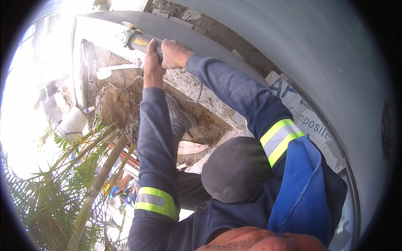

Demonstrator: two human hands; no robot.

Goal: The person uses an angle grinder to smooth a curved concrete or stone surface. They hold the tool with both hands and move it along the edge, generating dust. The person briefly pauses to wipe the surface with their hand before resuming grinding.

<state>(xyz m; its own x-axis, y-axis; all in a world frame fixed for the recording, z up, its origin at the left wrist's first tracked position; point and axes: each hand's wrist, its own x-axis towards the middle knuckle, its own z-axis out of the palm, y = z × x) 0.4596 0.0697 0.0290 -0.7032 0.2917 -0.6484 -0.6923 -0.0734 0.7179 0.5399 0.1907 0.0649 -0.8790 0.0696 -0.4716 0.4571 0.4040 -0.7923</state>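
Observation:
Up at the top, an angle grinder (140, 43) with a grey body and a yellow label lies between my two hands, tilted. Its round disc (133, 28) is at the far left end, close to a curved grey surface. My left hand (153, 65) is closed around the lower side of the body, thumb upward. Closed at the rear end of the same tool is my right hand (176, 54). Whether the disc spins I cannot tell. Below the hands runs a rough, pale ledge (184, 81) with a thin cord (125, 87) near it.
A large grey curved wall (318, 50) fills the right side. A shoe (181, 116) stands on dirt beneath my arms. On the left are a white bucket (72, 123) and a palm plant (94, 188). Distant people (125, 196) show small below. Glare hides the upper left.

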